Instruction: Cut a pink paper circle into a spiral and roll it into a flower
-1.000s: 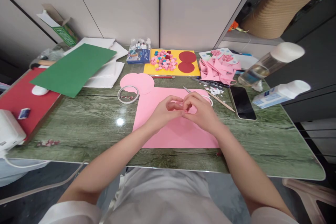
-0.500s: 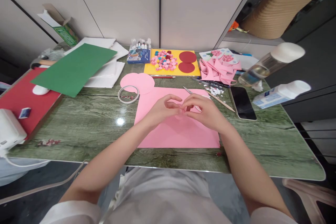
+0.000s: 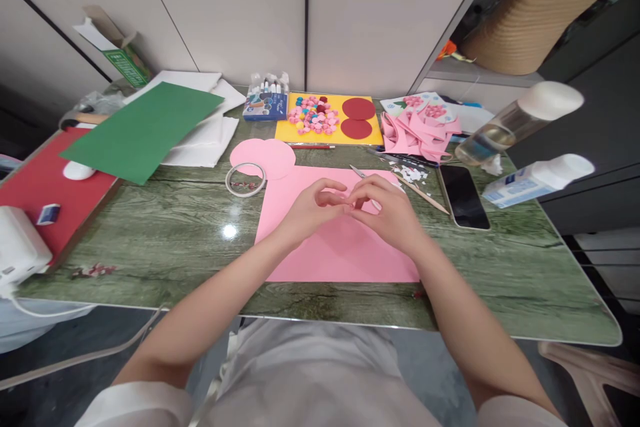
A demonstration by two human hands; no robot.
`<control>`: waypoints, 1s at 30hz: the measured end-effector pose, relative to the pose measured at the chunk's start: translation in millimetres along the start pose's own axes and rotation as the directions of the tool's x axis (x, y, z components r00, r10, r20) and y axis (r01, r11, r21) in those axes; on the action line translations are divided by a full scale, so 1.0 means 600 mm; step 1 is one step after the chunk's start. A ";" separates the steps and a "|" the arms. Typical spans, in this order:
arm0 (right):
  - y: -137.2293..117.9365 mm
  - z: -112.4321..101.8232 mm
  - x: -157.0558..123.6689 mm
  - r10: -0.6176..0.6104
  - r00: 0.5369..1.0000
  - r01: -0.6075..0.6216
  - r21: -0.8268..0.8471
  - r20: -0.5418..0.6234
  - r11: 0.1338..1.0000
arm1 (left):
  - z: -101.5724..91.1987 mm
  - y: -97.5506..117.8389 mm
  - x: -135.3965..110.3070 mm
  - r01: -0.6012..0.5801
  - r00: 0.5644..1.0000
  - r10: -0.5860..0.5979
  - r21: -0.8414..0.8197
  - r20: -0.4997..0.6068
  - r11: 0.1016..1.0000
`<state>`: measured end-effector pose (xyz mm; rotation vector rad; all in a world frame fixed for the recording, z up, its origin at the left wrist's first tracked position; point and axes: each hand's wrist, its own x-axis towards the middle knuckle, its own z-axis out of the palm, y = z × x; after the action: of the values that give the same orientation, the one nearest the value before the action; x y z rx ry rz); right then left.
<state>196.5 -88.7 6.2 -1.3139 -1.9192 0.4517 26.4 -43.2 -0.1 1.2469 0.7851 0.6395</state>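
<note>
Above a pink paper sheet (image 3: 335,253), my left hand (image 3: 317,209) and my right hand (image 3: 387,209) meet at the fingertips. Both are closed in a pinch, thumb against fingers. Whatever they pinch is too small and hidden to name. Behind my right hand lies a pair of scissors (image 3: 358,172), partly covered by it. Two pink paper circles (image 3: 270,157) overlap the sheet's far left corner, and a roll of clear tape (image 3: 245,195) rests against them.
Yellow paper (image 3: 285,132) at the back bears small pompom-like pieces (image 3: 315,117) and two red circles (image 3: 358,109). Pink scraps (image 3: 417,133), a phone (image 3: 464,197), a pencil (image 3: 425,196) and two bottles (image 3: 540,180) stand or lie right. Green paper (image 3: 145,130) lies left.
My right hand has shifted very slightly, its fingers a little higher. Both hands stay together at the fingertips, and the things on the table have not moved.
</note>
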 end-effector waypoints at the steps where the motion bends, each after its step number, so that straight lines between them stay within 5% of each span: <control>1: 0.000 0.001 0.000 0.006 1.000 -0.007 -0.014 -0.008 1.000 | 0.002 -0.002 -0.001 0.001 1.000 -0.001 -0.017 0.001 1.000; 10: 0.001 0.005 -0.001 -0.001 1.000 0.000 -0.064 -0.017 0.998 | 0.010 -0.004 -0.004 0.018 1.000 -0.019 -0.167 -0.005 0.986; 19: -0.003 -0.013 0.003 -0.013 0.991 -0.001 0.102 0.134 0.995 | -0.004 0.004 0.000 0.017 0.998 -0.010 -0.122 0.058 0.992; 30: 0.000 -0.005 0.002 -0.037 0.997 0.034 0.041 0.069 0.999 | 0.001 0.003 -0.004 -0.004 0.999 0.007 -0.067 0.045 0.998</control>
<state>198.5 -87.8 8.5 -1.2515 -1.9774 0.5216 25.4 -45.1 2.3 1.1991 0.7172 0.6351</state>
